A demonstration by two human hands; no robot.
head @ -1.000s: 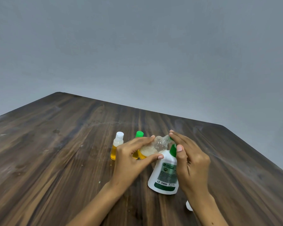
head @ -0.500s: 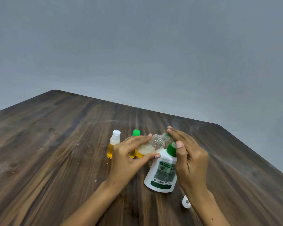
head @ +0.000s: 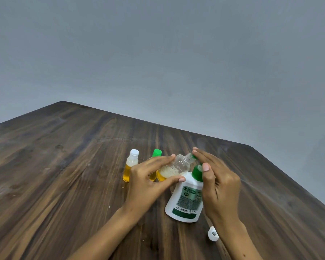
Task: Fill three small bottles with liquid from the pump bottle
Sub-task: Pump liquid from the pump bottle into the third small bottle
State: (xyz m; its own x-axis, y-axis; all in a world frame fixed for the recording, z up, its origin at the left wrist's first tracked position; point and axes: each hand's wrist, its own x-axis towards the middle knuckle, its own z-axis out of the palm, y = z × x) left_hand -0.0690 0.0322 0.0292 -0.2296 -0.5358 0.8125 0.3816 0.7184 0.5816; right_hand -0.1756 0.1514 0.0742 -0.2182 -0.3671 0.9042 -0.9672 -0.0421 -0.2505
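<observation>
My left hand holds a small clear bottle tilted, its open neck pointing right at the green pump head of the white pump bottle. The small bottle has foamy yellowish liquid in its lower part. My right hand rests over the pump head with its fingers stretched along the top and its thumb beside the green collar. Behind my left hand stand a small bottle with a white cap and one with a green cap, both holding yellow liquid.
A loose white cap lies on the dark wooden table near my right wrist. The table's far edge and right edge end against a plain grey wall.
The view has shifted slightly. Both hands stay on the small clear bottle and the pump head, in much the same pose.
</observation>
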